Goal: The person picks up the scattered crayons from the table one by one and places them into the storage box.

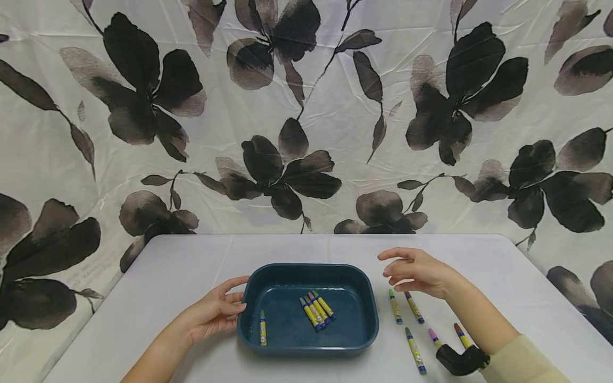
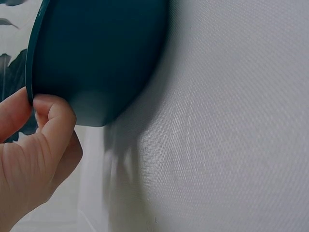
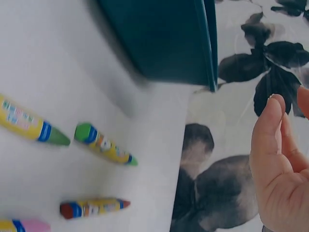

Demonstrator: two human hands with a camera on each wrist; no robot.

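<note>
My left hand [image 1: 217, 309] pinches the left rim of a dark teal plastic tray [image 1: 306, 351]; in the left wrist view, thumb and finger meet at the tray's rim [image 2: 30, 63]. Inside the tray, a green-tipped crayon [image 1: 263, 328] lies near the left wall, and several crayons [image 1: 318, 310] lie side by side right of the middle. My right hand [image 1: 421, 272] hovers beyond the tray's right side with loosely bent fingers, holding nothing. Just below it in the head view lie a light green crayon [image 1: 395, 307] and a brown crayon [image 1: 414, 307].
Nearer me on the white table [image 1: 201, 255] lie a dark green crayon [image 1: 415, 351], a pink crayon [image 1: 433, 338] and a reddish-brown crayon [image 1: 462, 336]. A black wrist-worn device [image 1: 461, 360] partly covers the last two. A floral cloth [image 1: 287, 106] hangs behind the table.
</note>
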